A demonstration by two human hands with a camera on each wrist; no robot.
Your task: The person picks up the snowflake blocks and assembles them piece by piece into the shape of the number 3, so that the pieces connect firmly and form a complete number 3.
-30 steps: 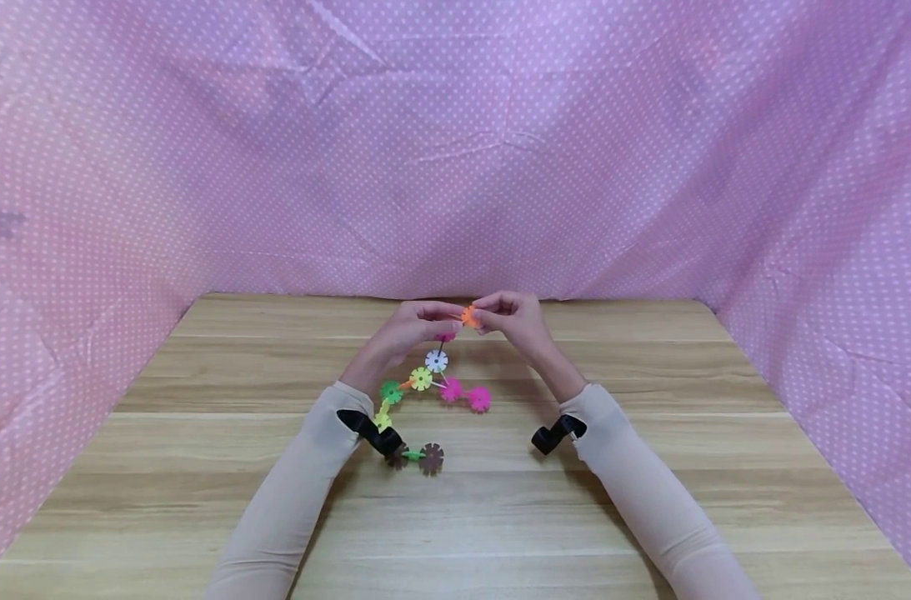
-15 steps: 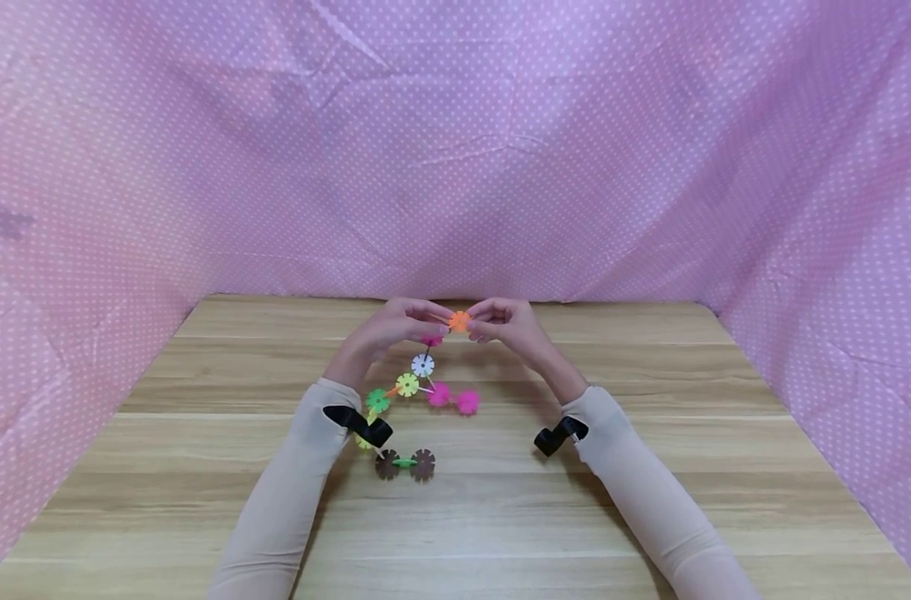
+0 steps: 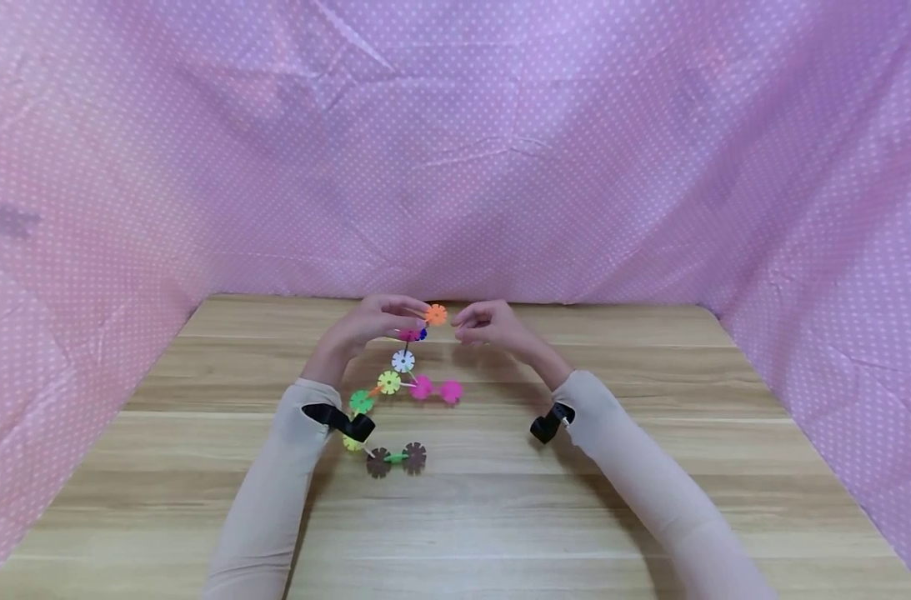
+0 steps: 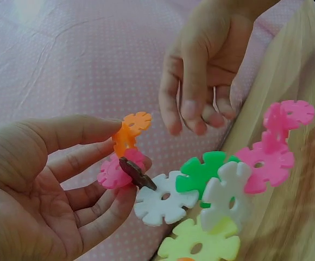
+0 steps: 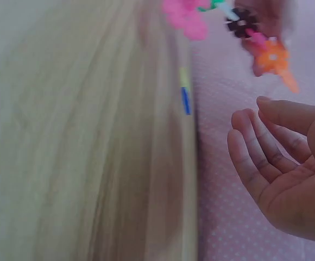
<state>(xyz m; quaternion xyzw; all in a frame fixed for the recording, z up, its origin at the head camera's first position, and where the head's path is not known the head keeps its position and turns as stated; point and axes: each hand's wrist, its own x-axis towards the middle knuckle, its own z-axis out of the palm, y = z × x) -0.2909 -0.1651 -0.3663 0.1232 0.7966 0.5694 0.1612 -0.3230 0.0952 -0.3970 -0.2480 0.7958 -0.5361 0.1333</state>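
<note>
My left hand [image 3: 359, 327] pinches the upper end of a chain of notched plastic snowflake discs, near an orange disc [image 3: 436, 314] and a pink disc [image 4: 113, 173]. Below hang a white disc [image 3: 403, 361], a yellow disc [image 3: 389, 382], a green disc [image 3: 361, 402] and a side branch of pink discs [image 3: 451, 392]. Brown discs [image 3: 414, 458] joined by a green one form the chain's near end. My right hand [image 3: 496, 323] is apart from the chain, to the right of the orange disc, its fingers loosely bent around nothing.
A wooden table [image 3: 650, 467] lies beneath both hands. Pink polka-dot cloth [image 3: 455, 167] surrounds its back and sides. By the table's far edge lie a blue piece [image 5: 186, 100] and a yellow piece [image 5: 183, 76]. Black wrist straps [image 3: 342, 421] sit over the sleeves.
My right hand has let go of the orange disc and drawn slightly away. The left hand has moved left, carrying the chain along. A blue piece now shows behind the chain's top.
</note>
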